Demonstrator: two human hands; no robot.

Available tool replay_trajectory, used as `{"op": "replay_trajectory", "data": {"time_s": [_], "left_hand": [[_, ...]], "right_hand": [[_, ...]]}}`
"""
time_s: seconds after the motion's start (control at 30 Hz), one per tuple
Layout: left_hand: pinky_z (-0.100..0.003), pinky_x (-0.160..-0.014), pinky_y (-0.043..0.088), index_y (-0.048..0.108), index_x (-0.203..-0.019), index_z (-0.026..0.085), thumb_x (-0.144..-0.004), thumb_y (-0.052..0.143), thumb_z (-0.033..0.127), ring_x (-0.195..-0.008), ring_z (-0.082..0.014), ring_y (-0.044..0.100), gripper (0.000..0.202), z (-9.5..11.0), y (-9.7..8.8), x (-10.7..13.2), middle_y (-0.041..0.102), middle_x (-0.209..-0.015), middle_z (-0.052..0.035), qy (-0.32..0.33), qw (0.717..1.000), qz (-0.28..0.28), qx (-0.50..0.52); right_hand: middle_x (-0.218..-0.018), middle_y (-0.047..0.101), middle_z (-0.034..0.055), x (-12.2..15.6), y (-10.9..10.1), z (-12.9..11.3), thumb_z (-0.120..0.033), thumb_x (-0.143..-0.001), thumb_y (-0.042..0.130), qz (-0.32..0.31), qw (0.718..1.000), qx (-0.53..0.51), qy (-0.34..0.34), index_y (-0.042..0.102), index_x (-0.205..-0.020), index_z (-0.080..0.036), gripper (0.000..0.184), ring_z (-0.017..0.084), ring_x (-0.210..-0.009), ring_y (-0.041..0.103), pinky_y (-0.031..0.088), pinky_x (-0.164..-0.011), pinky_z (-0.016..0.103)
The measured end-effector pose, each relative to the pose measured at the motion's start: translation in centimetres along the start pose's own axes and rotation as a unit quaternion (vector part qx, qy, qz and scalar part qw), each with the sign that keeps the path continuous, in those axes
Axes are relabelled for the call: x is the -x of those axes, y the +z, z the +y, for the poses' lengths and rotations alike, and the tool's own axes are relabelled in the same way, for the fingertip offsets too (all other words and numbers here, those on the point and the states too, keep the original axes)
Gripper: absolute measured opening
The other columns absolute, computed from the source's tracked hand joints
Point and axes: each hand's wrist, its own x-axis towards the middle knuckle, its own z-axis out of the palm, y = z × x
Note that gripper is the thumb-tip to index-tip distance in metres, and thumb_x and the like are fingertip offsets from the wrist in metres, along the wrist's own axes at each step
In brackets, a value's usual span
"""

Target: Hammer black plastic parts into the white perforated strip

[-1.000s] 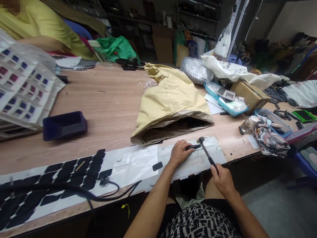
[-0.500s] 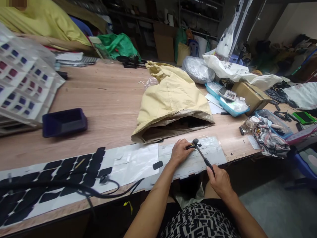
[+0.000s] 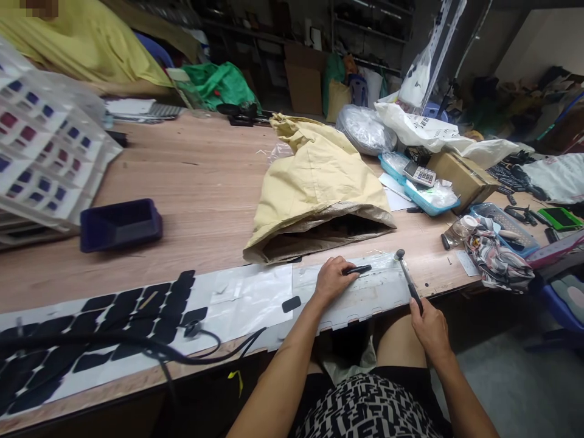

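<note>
My left hand [image 3: 334, 277] is closed on a slim black piece [image 3: 358, 270], which it holds down on a clear sheet [image 3: 342, 304] at the bench's front edge. My right hand [image 3: 430, 328] grips the black handle of a small hammer [image 3: 407, 280]. The hammer's head lies low over the right end of the sheet, apart from the black piece. Behind my left hand lies a yellow sack [image 3: 319, 176], its dark mouth facing me. To the left of my left wrist is a single black rounded patch [image 3: 291, 303].
Rows of black patches [image 3: 137, 304] lie on white sheeting, with a black cable [image 3: 182, 356] across them. A dark blue tray [image 3: 121, 225] stands at left. Blue baskets [image 3: 506, 225], a calculator [image 3: 420, 173] and a cardboard box [image 3: 463, 176] crowd the right. Someone in yellow [image 3: 86, 45] sits opposite.
The hammer has moved right, away from the black piece, together with my right hand. My left hand stays in place, and more of the black piece now shows.
</note>
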Motion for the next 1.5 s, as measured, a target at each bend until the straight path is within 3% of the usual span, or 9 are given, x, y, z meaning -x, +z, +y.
{"op": "replay_trajectory", "data": {"time_s": [0.2, 0.4, 0.6, 0.8, 1.03, 1.2, 1.3, 1.4, 1.5], "left_hand": [[-0.031, -0.076, 0.044, 0.074, -0.09, 0.022, -0.077, 0.069, 0.035, -0.082, -0.0186, 0.055, 0.02, 1.3, -1.3, 1.1, 0.061, -0.08, -0.0028, 0.021, 0.997, -0.007, 0.074], [-0.031, -0.067, 0.045, 0.073, -0.092, 0.027, -0.081, 0.061, 0.044, -0.072, -0.0181, 0.057, 0.023, 4.9, -2.7, 9.6, 0.064, -0.079, -0.0047, 0.027, 0.981, -0.128, 0.141], [-0.029, -0.063, 0.043, 0.073, -0.089, 0.029, -0.083, 0.057, 0.043, -0.068, -0.0177, 0.059, 0.022, 3.8, 0.8, 16.9, 0.065, -0.076, -0.0032, -0.056, 0.977, -0.194, 0.072], [-0.031, -0.072, 0.043, 0.065, -0.12, 0.027, -0.08, 0.058, 0.044, -0.083, -0.0235, 0.064, 0.044, 1.2, 3.4, 16.9, 0.068, -0.08, -0.0034, -0.163, 0.951, -0.261, -0.029], [-0.024, -0.059, 0.038, 0.072, -0.108, 0.022, -0.079, 0.063, 0.047, -0.064, -0.0143, 0.055, 0.039, 5.9, -0.6, 11.1, 0.065, -0.07, 0.0002, -0.071, 0.93, -0.311, 0.182], [-0.024, -0.058, 0.039, 0.072, -0.104, 0.017, -0.075, 0.065, 0.054, -0.062, -0.0133, 0.052, 0.048, 5.1, -1.1, 0.5, 0.061, -0.069, 0.0001, -0.115, 0.954, -0.022, 0.276], [-0.026, -0.063, 0.043, 0.073, -0.097, 0.014, -0.074, 0.065, 0.05, -0.066, -0.0153, 0.057, 0.044, 2.9, -0.1, -6.2, 0.066, -0.076, -0.0034, -0.202, 0.921, 0.192, 0.271], [-0.031, -0.066, 0.046, 0.074, -0.083, 0.015, -0.073, 0.067, 0.048, -0.072, -0.0221, 0.062, 0.035, 0.9, 0.5, -10.9, 0.068, -0.072, -0.007, -0.3, 0.903, 0.232, 0.204], [-0.034, -0.063, 0.045, 0.072, -0.08, 0.018, -0.077, 0.064, 0.05, -0.074, -0.0266, 0.064, 0.033, -0.3, 0.6, -13.6, 0.067, -0.07, -0.0089, -0.287, 0.925, 0.186, 0.166]], "right_hand": [[-0.088, 0.073, 0.014, 0.0, 0.5, 0.3, -0.042, -0.1, 0.036, -0.023, 0.999, 0.014, 0.033, 0.065, -0.099, -0.017, 0.039, 0.024, -0.08, 0.069, 0.038, -0.065, 0.027], [-0.088, 0.073, 0.0139, -0.2, 1.1, 0.5, -0.043, -0.1, 0.035, -0.029, 0.999, 0.013, 0.028, 0.064, -0.1, -0.016, 0.039, 0.024, -0.08, 0.069, 0.039, -0.065, 0.027], [-0.087, 0.072, 0.0136, -0.6, 1.8, 0.8, -0.042, -0.1, 0.035, -0.027, 0.999, 0.011, 0.025, 0.063, -0.098, -0.016, 0.039, 0.023, -0.079, 0.069, 0.039, -0.065, 0.027], [-0.087, 0.073, 0.0133, -0.4, 1.5, 0.7, -0.042, -0.1, 0.035, -0.027, 0.999, 0.005, 0.024, 0.062, -0.095, -0.017, 0.037, 0.023, -0.08, 0.069, 0.037, -0.065, 0.027], [-0.089, 0.073, 0.0137, -0.5, 1.4, 0.7, -0.042, -0.1, 0.034, -0.033, 0.999, 0.001, 0.023, 0.062, -0.098, -0.016, 0.038, 0.024, -0.081, 0.069, 0.037, -0.065, 0.027], [-0.091, 0.073, 0.0136, -0.6, 1.5, 0.8, -0.041, -0.1, 0.035, -0.039, 0.999, -0.006, 0.025, 0.063, -0.098, -0.017, 0.037, 0.024, -0.084, 0.068, 0.036, -0.065, 0.027], [-0.09, 0.073, 0.0128, -0.6, 1.5, 0.8, -0.04, -0.1, 0.036, -0.036, 0.999, -0.013, 0.023, 0.063, -0.096, -0.017, 0.036, 0.023, -0.083, 0.069, 0.035, -0.064, 0.027], [-0.088, 0.073, 0.0119, -0.6, 1.6, 0.9, -0.04, -0.1, 0.036, -0.032, 0.999, -0.016, 0.021, 0.063, -0.097, -0.017, 0.035, 0.023, -0.08, 0.069, 0.033, -0.063, 0.027], [-0.086, 0.073, 0.0115, -0.6, 1.8, 0.9, -0.039, -0.1, 0.037, -0.03, 0.999, -0.018, 0.018, 0.063, -0.098, -0.017, 0.034, 0.022, -0.079, 0.068, 0.032, -0.062, 0.027]]}}
